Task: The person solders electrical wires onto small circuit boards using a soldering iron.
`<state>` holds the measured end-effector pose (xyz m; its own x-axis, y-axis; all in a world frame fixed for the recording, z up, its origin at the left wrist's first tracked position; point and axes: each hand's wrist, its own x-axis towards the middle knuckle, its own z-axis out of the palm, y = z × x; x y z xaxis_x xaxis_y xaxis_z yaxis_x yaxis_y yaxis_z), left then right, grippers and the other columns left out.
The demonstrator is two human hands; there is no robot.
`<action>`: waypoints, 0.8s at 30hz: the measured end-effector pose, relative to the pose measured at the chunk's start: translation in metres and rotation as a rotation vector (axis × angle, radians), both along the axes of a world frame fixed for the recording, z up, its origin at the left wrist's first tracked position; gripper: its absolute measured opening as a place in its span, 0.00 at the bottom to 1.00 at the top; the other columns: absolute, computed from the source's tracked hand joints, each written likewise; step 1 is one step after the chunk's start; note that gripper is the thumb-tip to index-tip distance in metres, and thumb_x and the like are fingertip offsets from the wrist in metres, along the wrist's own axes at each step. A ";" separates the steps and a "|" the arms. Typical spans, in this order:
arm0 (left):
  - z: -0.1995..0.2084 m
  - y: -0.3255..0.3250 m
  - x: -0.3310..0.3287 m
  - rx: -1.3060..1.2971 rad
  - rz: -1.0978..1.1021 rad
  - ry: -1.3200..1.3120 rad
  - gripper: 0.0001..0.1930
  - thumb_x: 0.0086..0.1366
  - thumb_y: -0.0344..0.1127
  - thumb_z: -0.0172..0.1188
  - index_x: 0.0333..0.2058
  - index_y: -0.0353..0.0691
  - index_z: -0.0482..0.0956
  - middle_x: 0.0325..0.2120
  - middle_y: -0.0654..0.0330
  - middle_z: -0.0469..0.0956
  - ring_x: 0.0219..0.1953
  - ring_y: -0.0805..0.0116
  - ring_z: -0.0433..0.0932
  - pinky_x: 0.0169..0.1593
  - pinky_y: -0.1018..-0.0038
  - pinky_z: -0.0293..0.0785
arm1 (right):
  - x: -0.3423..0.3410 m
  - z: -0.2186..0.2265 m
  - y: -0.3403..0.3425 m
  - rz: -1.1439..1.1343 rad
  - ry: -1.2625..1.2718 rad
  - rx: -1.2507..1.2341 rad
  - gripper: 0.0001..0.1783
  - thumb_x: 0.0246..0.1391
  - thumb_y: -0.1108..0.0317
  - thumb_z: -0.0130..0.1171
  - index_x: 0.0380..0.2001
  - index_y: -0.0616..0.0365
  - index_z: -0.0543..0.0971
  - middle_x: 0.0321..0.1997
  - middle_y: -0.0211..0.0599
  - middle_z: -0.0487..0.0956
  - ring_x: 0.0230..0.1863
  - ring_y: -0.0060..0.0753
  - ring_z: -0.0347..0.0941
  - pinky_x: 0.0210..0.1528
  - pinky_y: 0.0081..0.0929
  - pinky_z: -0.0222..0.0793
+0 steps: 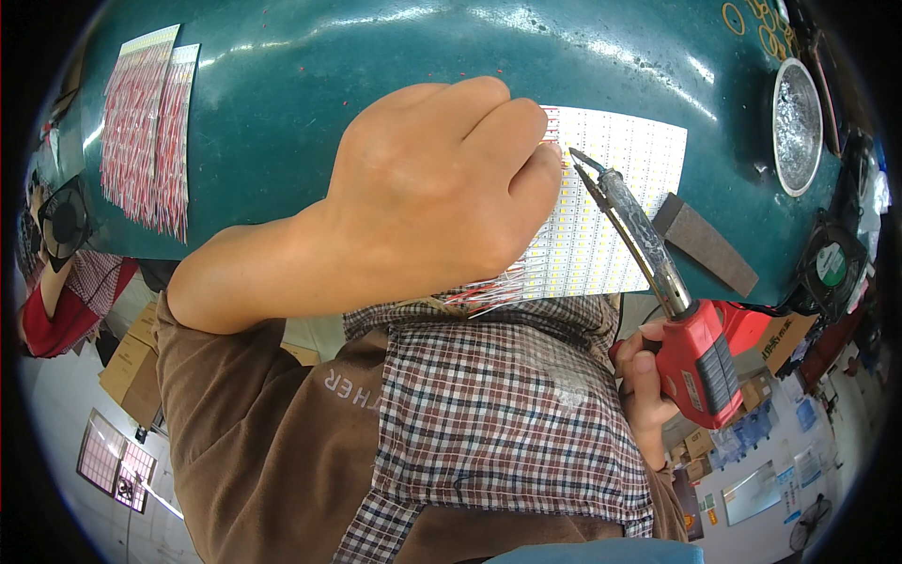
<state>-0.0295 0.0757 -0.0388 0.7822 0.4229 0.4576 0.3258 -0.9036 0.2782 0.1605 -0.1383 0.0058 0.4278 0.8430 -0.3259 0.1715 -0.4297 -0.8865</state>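
Note:
A white LED strip panel (615,202) with rows of small yellow chips lies at the table's near edge. Over its left part is my left hand (442,179), closed in a pinch; whatever the fingertips hold is hidden. Thin red and white wires (489,293) stick out from beneath this hand along the panel's left side. My right hand (646,381) grips a red soldering gun (695,362) at the panel's right. The gun's dark tip (575,153) points up and left, close by my left fingertips. Whether the tip touches the panel I cannot tell.
Wired LED panels (146,122) lie at the far left of the green table (272,113). To the right are a dark grey block (707,246), a metal bowl (797,127), yellow rings (766,28) and a small fan (832,263). Another fan (66,218) and a person's arm (49,299) are at left.

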 end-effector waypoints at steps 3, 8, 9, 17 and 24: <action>-0.001 0.000 -0.001 -0.007 -0.001 0.012 0.14 0.38 0.29 0.62 0.29 0.39 0.81 0.17 0.67 0.66 0.18 0.75 0.65 0.17 0.79 0.58 | 0.001 0.002 0.003 0.017 0.014 -0.032 0.12 0.50 0.69 0.56 0.35 0.66 0.70 0.23 0.39 0.71 0.16 0.19 0.60 0.19 0.17 0.56; -0.001 0.000 -0.001 -0.021 -0.007 0.018 0.13 0.38 0.29 0.62 0.29 0.38 0.81 0.17 0.67 0.66 0.18 0.75 0.65 0.17 0.79 0.58 | 0.004 -0.002 0.003 0.072 -0.012 -0.027 0.09 0.50 0.71 0.55 0.32 0.66 0.70 0.22 0.38 0.71 0.16 0.20 0.61 0.18 0.17 0.56; -0.001 0.001 -0.001 -0.023 -0.009 0.014 0.13 0.38 0.29 0.62 0.29 0.38 0.81 0.17 0.67 0.65 0.18 0.75 0.64 0.17 0.79 0.58 | 0.003 -0.002 0.006 0.082 0.003 -0.002 0.08 0.50 0.72 0.54 0.31 0.66 0.70 0.22 0.38 0.70 0.16 0.20 0.61 0.18 0.17 0.56; 0.001 -0.001 -0.001 -0.022 0.002 0.044 0.13 0.38 0.29 0.62 0.28 0.38 0.81 0.18 0.67 0.65 0.17 0.75 0.64 0.17 0.79 0.57 | -0.003 0.000 0.008 0.002 0.029 -0.043 0.07 0.50 0.73 0.53 0.29 0.66 0.69 0.23 0.38 0.70 0.17 0.20 0.61 0.18 0.17 0.55; 0.004 0.000 -0.001 -0.036 0.002 0.069 0.14 0.37 0.29 0.62 0.29 0.38 0.81 0.18 0.67 0.65 0.18 0.75 0.64 0.17 0.79 0.58 | -0.003 -0.001 0.008 -0.028 0.058 0.012 0.08 0.50 0.71 0.54 0.27 0.65 0.68 0.22 0.38 0.69 0.15 0.19 0.57 0.16 0.17 0.52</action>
